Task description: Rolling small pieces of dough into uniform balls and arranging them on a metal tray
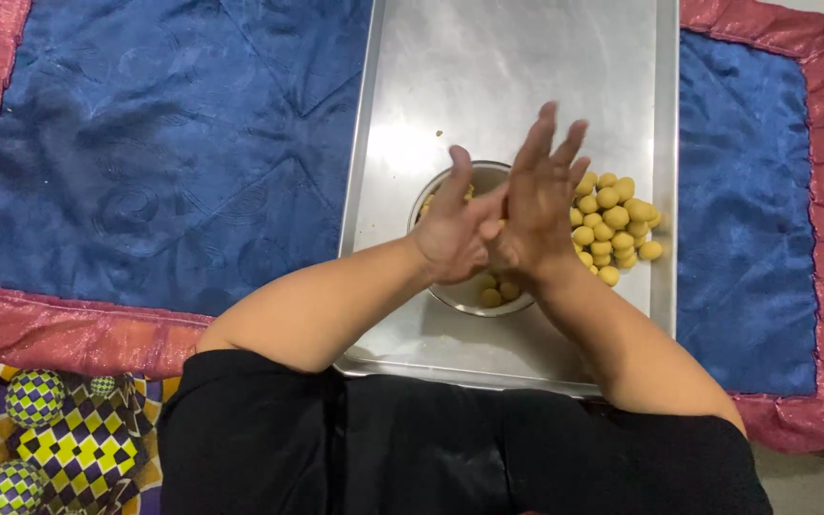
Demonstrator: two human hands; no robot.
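Note:
My left hand (452, 227) and my right hand (538, 195) are pressed palm to palm above a small metal bowl (484, 303). The right hand's fingers point away from me and are spread; the left palm lies under it. Whatever sits between the palms is hidden. The bowl holds a few small yellow dough balls (498, 292), mostly covered by my hands. A heap of several yellow dough balls (612, 227) lies on the steel tray (488, 76) just right of my right hand.
The long steel tray rests on a blue quilted cloth (164, 153) with a pink shiny border (59, 329). A patterned purple and yellow fabric (59, 429) lies at the lower left. My black-clothed lap (450, 448) fills the bottom.

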